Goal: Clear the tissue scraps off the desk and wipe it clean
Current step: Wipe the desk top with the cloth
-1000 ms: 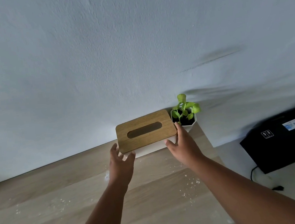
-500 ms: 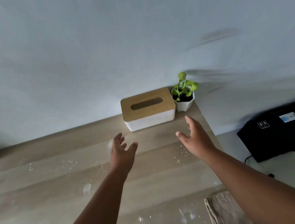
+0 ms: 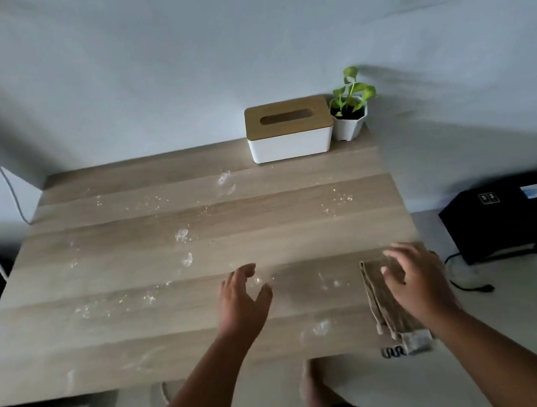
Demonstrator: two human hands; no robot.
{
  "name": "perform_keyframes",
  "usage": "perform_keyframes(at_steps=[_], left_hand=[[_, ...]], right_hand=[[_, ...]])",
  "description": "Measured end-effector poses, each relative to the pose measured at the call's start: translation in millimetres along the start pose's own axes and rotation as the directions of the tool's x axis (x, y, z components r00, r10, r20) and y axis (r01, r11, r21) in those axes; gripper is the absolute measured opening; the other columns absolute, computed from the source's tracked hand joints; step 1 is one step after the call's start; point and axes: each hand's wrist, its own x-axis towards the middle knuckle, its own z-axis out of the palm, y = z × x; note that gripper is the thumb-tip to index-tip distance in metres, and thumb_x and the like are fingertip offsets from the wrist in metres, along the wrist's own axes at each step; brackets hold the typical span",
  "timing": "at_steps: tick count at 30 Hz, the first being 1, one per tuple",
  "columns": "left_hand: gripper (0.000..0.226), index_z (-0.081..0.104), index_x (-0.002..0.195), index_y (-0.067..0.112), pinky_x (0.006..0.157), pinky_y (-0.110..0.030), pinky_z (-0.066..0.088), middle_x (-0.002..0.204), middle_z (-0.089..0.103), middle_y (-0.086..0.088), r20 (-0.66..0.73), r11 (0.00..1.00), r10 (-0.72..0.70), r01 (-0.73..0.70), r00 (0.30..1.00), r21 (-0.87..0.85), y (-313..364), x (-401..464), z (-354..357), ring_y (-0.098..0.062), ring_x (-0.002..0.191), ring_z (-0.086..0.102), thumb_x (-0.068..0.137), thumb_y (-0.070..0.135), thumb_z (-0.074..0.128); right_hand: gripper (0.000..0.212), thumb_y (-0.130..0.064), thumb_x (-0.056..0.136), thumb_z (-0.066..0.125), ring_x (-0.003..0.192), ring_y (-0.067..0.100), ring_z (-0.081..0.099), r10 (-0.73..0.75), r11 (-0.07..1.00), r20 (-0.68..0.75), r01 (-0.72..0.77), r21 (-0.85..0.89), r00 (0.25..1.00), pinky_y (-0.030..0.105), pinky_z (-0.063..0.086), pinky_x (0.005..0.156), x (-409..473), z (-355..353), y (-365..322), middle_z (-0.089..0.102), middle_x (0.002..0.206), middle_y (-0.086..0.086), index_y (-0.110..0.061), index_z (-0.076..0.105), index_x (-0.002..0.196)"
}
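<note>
Head view, looking down at a light wood-grain desk [image 3: 133, 324] set against a pale wall [image 3: 175, 62]. White tissue scraps and crumbs [image 3: 182, 236] lie scattered across the desktop, mostly left and centre, w/ a few more near the front edge and by the right side.

Your left hand [image 3: 242, 299] hovers over the desk's front-centre, fingers spread wide, holding nothing. Your right hand [image 3: 413, 278] is over the folded beige cloth [image 3: 378, 298] at the desk's front-right corner, fingers spread and loosely curved; can't tell if it's touching the cloth. The cloth's near end hangs just past the front edge.

At the back-right corner sits a white rectangular tissue box with a wooden slotted lid [image 3: 289, 129], and just beside it on the right, a small green plant in a white faceted pot [image 3: 349, 115].

On the floor to the right: a black box-shaped device [image 3: 512, 217] w/ a black cable. A bare foot [image 3: 313, 390] shows below the desk's front edge.
</note>
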Motion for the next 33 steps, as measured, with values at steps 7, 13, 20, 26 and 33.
perform_keyframes(at_steps=[7, 13, 20, 26, 33], left_hand=[[0.064, 0.056, 0.139, 0.019, 0.114, -0.046, 0.037, 0.144, 0.053, -0.003, -0.024, 0.967, -0.003, 0.009, 1.0, 0.254, -21.9, -82.0, 23.3, -0.029, 0.135, 0.043, 0.084, 0.049, 0.067], [0.082, 0.04, 0.155, 0.012, 0.128, -0.054, 0.01, 0.165, 0.029, -0.016, -0.09, 0.931, -0.053, 0.082, 0.995, 0.357, -23.0, -83.0, 52.0, -0.034, 0.156, 0.015, 0.089, 0.06, 0.048], [0.087, 0.0, 0.165, 0.016, 0.128, -0.049, -0.011, 0.173, -0.005, -0.007, -0.221, 0.847, -0.302, 0.367, 0.927, 0.383, -5.7, -49.4, 73.3, -0.024, 0.158, -0.015, 0.097, 0.061, 0.032], [0.087, 0.011, 0.162, 0.018, 0.128, -0.05, -0.006, 0.172, 0.003, -0.006, -0.281, 0.821, -0.312, 0.406, 0.908, 0.401, -5.6, -44.8, 80.1, -0.024, 0.159, -0.007, 0.089, 0.062, 0.03], [0.087, 0.023, 0.156, 0.016, 0.127, -0.053, -0.002, 0.168, 0.013, -0.009, -0.294, 0.814, -0.291, 0.397, 0.911, 0.425, -2.8, -42.6, 80.8, -0.027, 0.158, -0.002, 0.083, 0.063, 0.033]], right_hand=[[0.05, -0.024, 0.091, 0.073, 0.148, 0.041, 0.039, -0.069, 0.984, 0.128, 0.088, -0.155, 0.989, 0.056, 0.03, 0.12, -61.0, 3.9, 7.4, 0.047, 0.156, 0.018, -0.006, 0.064, 0.137], [0.057, -0.036, 0.085, 0.068, 0.141, 0.039, 0.044, -0.023, 0.972, 0.152, 0.057, -0.226, 0.988, 0.055, 0.033, 0.118, -53.6, 3.7, 5.9, 0.05, 0.154, 0.013, -0.013, 0.064, 0.136], [0.07, -0.055, 0.086, 0.05, 0.144, 0.04, 0.037, -0.114, 0.937, 0.144, 0.155, -0.313, 0.983, 0.063, 0.025, 0.119, -47.6, 19.4, 23.4, 0.04, 0.16, 0.012, -0.019, 0.053, 0.147], [0.084, -0.071, 0.093, 0.037, 0.159, 0.038, 0.008, -0.146, 0.901, 0.164, 0.2, -0.385, 0.976, 0.068, 0.007, 0.122, -41.9, 34.4, 28.9, 0.014, 0.172, 0.012, -0.024, 0.026, 0.162], [0.084, -0.072, 0.095, 0.031, 0.159, 0.036, 0.001, -0.121, 0.915, 0.123, 0.159, -0.371, 0.985, 0.071, 0.01, 0.12, -35.4, 47.7, 31.9, 0.006, 0.173, 0.01, -0.026, 0.02, 0.164]])
